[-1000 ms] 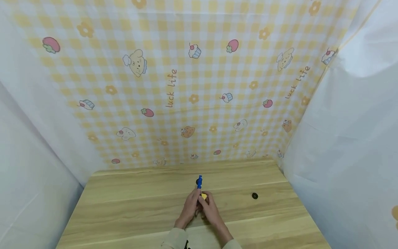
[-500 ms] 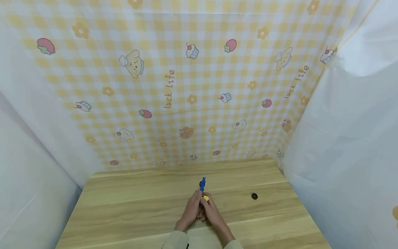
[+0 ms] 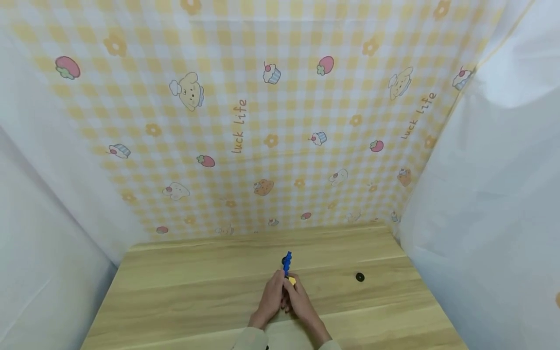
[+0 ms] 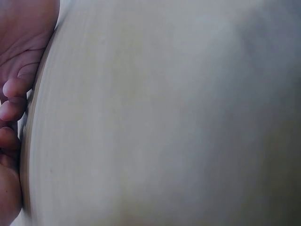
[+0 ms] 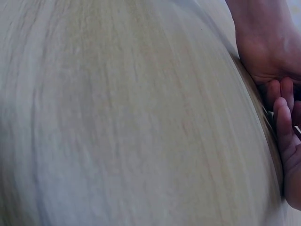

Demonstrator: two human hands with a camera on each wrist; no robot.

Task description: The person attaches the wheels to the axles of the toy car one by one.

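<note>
In the head view, my left hand and right hand meet near the front middle of the table. Between them they grip a small toy assembly: a long blue notched toy bar pokes forward out of the fingers, and a black toy wheel shows at its left side. Beside the right thumb a yellow block is held at the near end of the bar. The fingers cover the rest. The left wrist view catches curled fingers at its left edge; the right wrist view has both hands' fingers close together.
A loose black toy wheel lies flat to the right on the wood-grain table. Behind the table hangs a yellow checked cloth. White sheets close off both sides.
Both hands, with the blue bar and yellow block between them, have shifted slightly right and nearer to me. The bar leans a little more to the right. The loose wheel stays put.
</note>
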